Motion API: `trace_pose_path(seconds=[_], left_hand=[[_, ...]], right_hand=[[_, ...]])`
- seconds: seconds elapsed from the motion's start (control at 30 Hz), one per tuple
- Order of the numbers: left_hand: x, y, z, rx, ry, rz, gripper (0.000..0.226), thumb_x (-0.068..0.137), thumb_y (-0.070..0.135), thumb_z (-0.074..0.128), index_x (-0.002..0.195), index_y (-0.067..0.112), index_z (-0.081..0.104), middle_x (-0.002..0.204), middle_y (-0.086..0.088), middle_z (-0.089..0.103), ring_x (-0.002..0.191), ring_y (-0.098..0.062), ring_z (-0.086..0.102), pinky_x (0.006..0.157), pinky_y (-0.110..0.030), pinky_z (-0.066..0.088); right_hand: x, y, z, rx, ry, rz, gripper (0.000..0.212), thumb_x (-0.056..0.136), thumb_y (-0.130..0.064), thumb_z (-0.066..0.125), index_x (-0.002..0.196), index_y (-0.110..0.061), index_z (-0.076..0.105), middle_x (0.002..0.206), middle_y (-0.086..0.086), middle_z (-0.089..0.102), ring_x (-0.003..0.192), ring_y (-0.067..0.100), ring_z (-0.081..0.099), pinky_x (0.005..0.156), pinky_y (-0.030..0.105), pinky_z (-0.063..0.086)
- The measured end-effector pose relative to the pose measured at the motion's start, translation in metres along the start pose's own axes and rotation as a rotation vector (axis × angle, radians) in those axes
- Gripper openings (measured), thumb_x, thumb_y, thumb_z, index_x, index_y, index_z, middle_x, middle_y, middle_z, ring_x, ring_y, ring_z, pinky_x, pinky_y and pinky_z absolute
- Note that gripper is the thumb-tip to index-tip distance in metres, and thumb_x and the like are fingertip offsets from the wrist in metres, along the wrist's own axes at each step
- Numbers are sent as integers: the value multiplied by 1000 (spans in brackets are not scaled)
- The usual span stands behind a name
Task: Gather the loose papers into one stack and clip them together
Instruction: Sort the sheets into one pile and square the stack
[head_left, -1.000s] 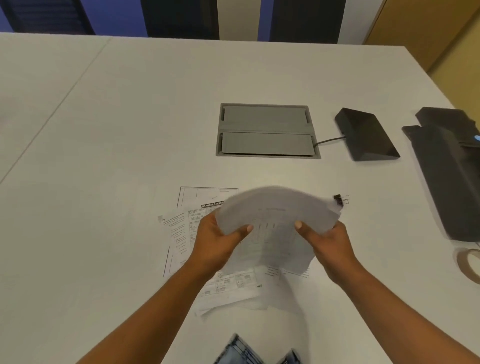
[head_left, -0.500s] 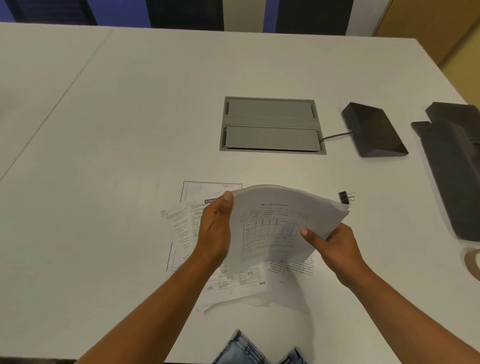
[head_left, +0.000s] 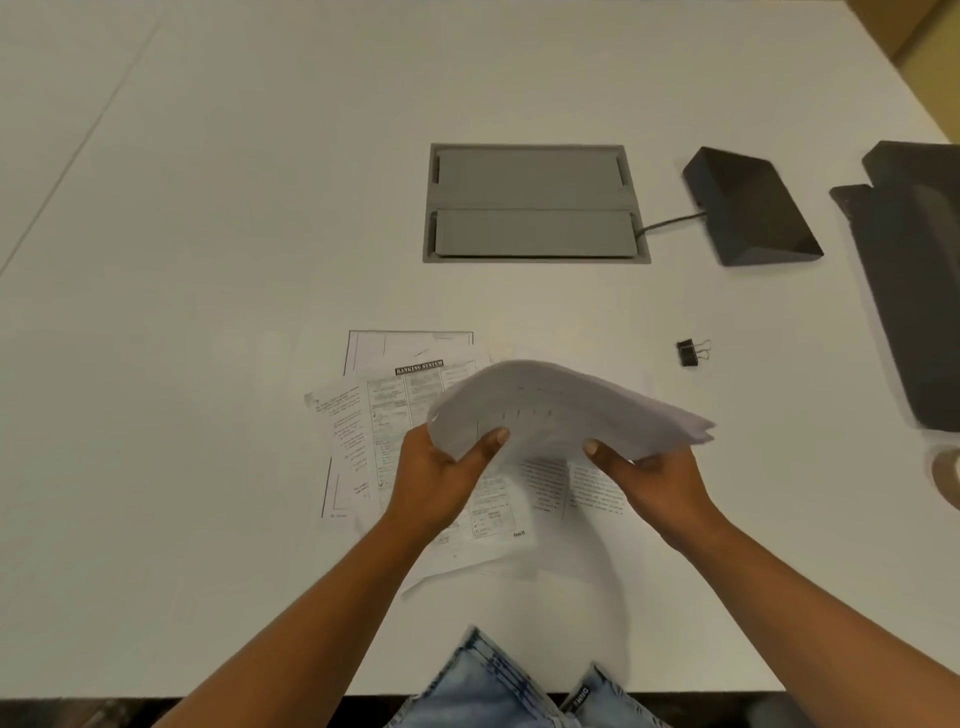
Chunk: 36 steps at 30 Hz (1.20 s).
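A bundle of papers (head_left: 561, 410) is held above the worktop (head_left: 218, 218) by both hands, bowed upward in an arch, probably so that the sheets can be shuffled level before clipping. The left hand (head_left: 441, 467) is pinched on the bundle's near left corner, thumb on top; the right hand (head_left: 652, 475) is pinched on the near right edge, thumb likewise on top and the remaining fingers hidden beneath. Several printed sheets (head_left: 395, 415) are left lying fanned on the worktop under and to the left of the bundle, so the gathering is judged unfinished. A black binder clip (head_left: 690, 353) lies untouched beyond and to the right of the right hand, apart from the papers. A grey cable hatch (head_left: 532, 202) is set into the worktop farther off.
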<state>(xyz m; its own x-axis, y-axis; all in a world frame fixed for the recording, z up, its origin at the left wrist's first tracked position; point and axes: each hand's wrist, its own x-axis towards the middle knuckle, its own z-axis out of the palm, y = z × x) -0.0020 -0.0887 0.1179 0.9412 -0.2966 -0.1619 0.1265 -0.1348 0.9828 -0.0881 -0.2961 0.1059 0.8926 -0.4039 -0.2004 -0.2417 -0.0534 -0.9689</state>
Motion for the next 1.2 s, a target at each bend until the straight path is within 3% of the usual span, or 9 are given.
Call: trace_pose_path(seconds=[0.17,0.27,0.43,0.53,0.7,0.9,0.97,1.07,1.2], left_hand=[[2,-17,-1,-6,-16,-94,28,87,21,72,105,40,61,104,0,71,100,-21,68,74,-27,62],[3,-11,-5,-21,4,-110,24,87,21,71,101,40,64,102,8,72,95,-13,70,72,-23,61],[4,10,-7,-103,59,-206,22,85,23,73,100,36,66,102,9,74,92,-19,72,79,-42,62],[2,16,-7,-217,10,-274,25,85,24,73,110,27,69,105,4,78,95,-19,75,83,-42,61],[-11,7,-9,-187,10,-333,17,89,33,67,105,38,67,102,17,77,96,-8,74,85,-32,59],[-20,1,-31,-163,27,-358,24,94,28,61,116,27,68,108,3,78,100,-21,74,91,-47,57],[-22,-1,-39,-164,60,-376,22,95,26,60,114,19,69,103,-3,79,93,-26,76,87,-51,59],[-28,-7,-53,-162,102,-408,22,94,27,61,111,15,70,100,-7,79,89,-31,76,83,-53,60],[-40,-16,-67,-173,121,-440,23,93,27,62,110,14,70,99,-10,79,88,-34,76,79,-48,60]], right_hand=[[0,14,1,-47,-9,67,36,87,-16,70,120,-26,57,110,-11,67,100,-2,63,71,7,50],[0,11,-7,-32,-41,76,21,86,-24,68,107,-28,69,103,-12,75,97,5,71,76,16,54],[-1,1,-18,-48,-14,98,26,85,-37,65,103,-21,75,101,-3,78,94,18,74,83,35,58],[-3,-5,-14,62,60,132,23,89,-31,64,102,-15,75,99,2,79,93,22,74,84,38,57],[-10,-9,-3,166,20,242,25,92,-25,62,109,-9,72,104,8,77,96,27,74,85,42,57],[-16,1,-2,129,-108,296,35,89,-36,58,107,-10,72,105,6,77,98,25,73,86,39,56],[-17,12,-3,25,-129,286,41,93,-45,49,112,-17,72,110,1,76,102,19,71,91,36,53],[-15,51,-13,-572,-82,288,51,94,-53,48,129,-17,60,129,3,64,110,17,62,96,32,47],[-18,86,-13,-950,101,584,89,75,-70,61,130,-1,47,124,19,50,107,34,59,86,40,52]])
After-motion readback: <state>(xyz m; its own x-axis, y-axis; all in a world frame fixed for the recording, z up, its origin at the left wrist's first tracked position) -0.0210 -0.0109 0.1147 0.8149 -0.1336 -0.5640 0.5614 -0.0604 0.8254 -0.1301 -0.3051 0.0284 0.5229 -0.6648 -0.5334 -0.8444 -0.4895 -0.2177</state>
